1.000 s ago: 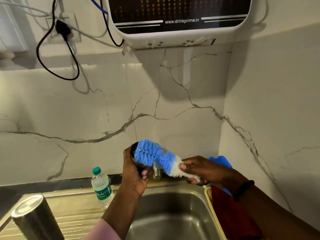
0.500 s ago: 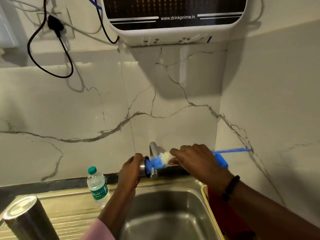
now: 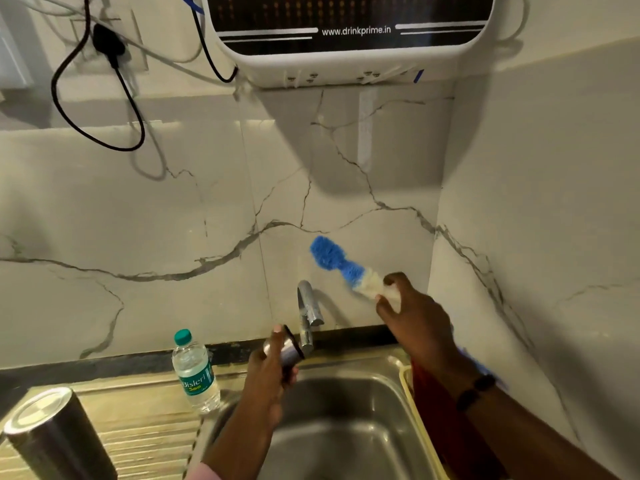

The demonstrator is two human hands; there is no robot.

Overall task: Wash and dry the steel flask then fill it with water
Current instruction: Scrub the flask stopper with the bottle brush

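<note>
Two hands busy over the sink [image 3: 346, 445] here. Our left hand [image 3: 268, 379] is wrapped around the steel flask [image 3: 289, 351], holding it tilted just in front of the tap [image 3: 306, 313], dark rim pointing up and to the right. Most of the body is hidden behind our fingers, so we can't say much more about it. Our right hand [image 3: 412, 317] grips the bottle brush [image 3: 343, 268] near its white base, and the blue bristle head sticks up and left against the marble wall, fully clear of the flask. There's a black band on that wrist. Over on the worktop to the left sits a small Bisleri water bottle [image 3: 195, 370] with a green cap, and a bigger steel tumbler [image 3: 52, 438] stands upside down in the bottom-left corner. A water purifier [image 3: 346, 32] hangs on the wall above.
</note>
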